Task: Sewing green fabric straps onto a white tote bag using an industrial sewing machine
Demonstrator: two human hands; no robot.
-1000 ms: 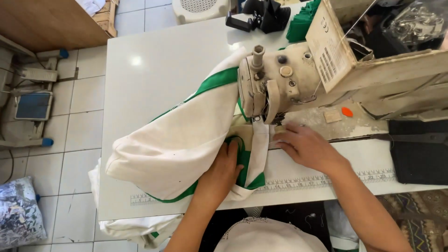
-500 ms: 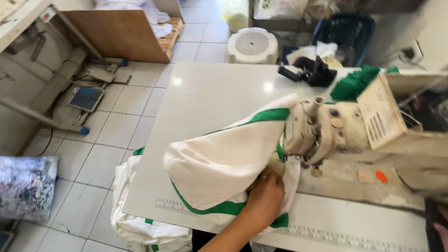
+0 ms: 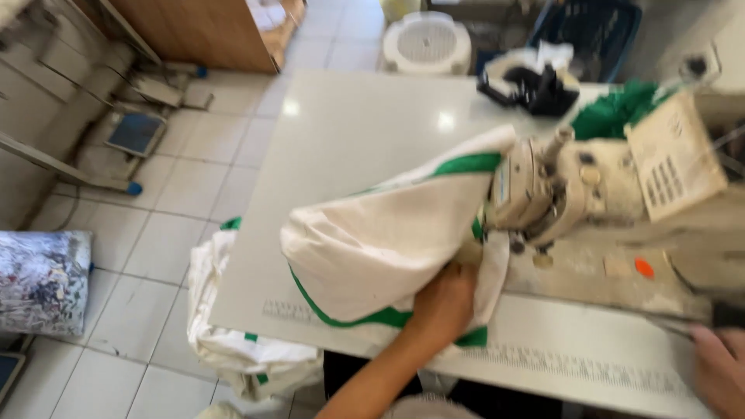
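The white cloth (image 3: 380, 240) with green trim lies bunched on the white worktop (image 3: 349, 140), its long axis running from the lower left up to the right, where its narrow end points into the sewing machine (image 3: 559, 190). The left hand (image 3: 442, 306) presses flat on the cloth just below the machine head, fingers curled into the folds. The right hand (image 3: 718, 368) sits at the frame's lower right edge, well apart; its grip cannot be told. More white cloth (image 3: 233, 341) hangs off the worktop's near edge.

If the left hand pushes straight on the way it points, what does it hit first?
The left hand rests on the white cloth and points up-right; beyond the cloth it would likely meet the sewing machine head, though depth is unclear.
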